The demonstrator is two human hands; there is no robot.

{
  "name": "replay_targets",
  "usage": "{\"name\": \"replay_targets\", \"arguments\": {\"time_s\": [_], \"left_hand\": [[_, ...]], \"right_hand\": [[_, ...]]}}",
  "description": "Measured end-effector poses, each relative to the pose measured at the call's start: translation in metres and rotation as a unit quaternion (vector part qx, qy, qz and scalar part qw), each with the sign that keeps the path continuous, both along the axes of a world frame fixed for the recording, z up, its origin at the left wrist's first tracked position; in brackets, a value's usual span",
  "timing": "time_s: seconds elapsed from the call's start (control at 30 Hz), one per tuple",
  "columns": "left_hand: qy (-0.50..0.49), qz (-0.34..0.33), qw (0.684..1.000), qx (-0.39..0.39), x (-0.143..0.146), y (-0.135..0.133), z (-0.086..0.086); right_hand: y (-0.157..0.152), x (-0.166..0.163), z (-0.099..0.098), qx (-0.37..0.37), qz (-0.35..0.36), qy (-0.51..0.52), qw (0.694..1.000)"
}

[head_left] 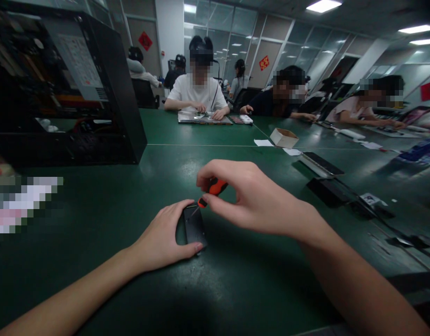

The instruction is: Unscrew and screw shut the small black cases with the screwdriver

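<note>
On the green table lies a flat black rectangular device (194, 227), its kind not clear from here. My left hand (165, 233) grips it from the left, fingers at its far end and thumb on its near end. My right hand (241, 198) is closed around the orange and black handle of a screwdriver (217, 186). The thin shaft slants down to the left, its tip at the device's upper face. Whether the tip sits in a screw is too small to tell.
A large open black computer case (127, 102) stands at the left. To the right lie a silver and black device (322, 164), black parts with cables (329, 191) and a small open cardboard box (284, 137). Across the table a person in white (201, 91) handles a board.
</note>
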State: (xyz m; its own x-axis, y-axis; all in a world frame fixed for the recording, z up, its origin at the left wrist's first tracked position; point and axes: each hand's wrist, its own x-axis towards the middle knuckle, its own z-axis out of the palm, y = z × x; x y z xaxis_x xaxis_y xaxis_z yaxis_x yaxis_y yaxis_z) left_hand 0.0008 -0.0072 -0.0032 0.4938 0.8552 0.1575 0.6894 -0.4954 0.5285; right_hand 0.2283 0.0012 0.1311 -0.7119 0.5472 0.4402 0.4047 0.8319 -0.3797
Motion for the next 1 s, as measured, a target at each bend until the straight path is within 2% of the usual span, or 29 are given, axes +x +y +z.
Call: {"name": "replay_targets", "arguments": {"time_s": [0.2,0.4,0.6,0.77,0.93,1.0], "left_hand": [[-0.004,0.001,1.0,0.009,0.003,0.0,0.003],[-0.001,-0.004,1.0,0.012,0.002,0.0,0.003],[-0.003,-0.01,1.0,0.007,0.002,0.0,0.004],[-0.006,-0.002,1.0,0.006,0.003,0.0,0.004],[-0.009,-0.01,1.0,0.007,0.003,-0.001,0.005],[-0.01,-0.008,1.0,0.007,0.003,-0.001,0.005]], "right_hand": [[0.006,-0.006,-0.011,0.011,-0.004,0.022,1.0],[0.009,-0.007,-0.014,-0.004,-0.003,0.003,1.0],[0.007,-0.011,-0.017,0.018,0.01,0.014,1.0],[0.001,-0.01,-0.013,0.006,0.025,-0.007,1.0],[0.0,-0.007,-0.008,0.007,-0.015,-0.049,0.999],[0.0,-0.007,-0.007,0.007,-0.006,-0.044,0.999]]}}
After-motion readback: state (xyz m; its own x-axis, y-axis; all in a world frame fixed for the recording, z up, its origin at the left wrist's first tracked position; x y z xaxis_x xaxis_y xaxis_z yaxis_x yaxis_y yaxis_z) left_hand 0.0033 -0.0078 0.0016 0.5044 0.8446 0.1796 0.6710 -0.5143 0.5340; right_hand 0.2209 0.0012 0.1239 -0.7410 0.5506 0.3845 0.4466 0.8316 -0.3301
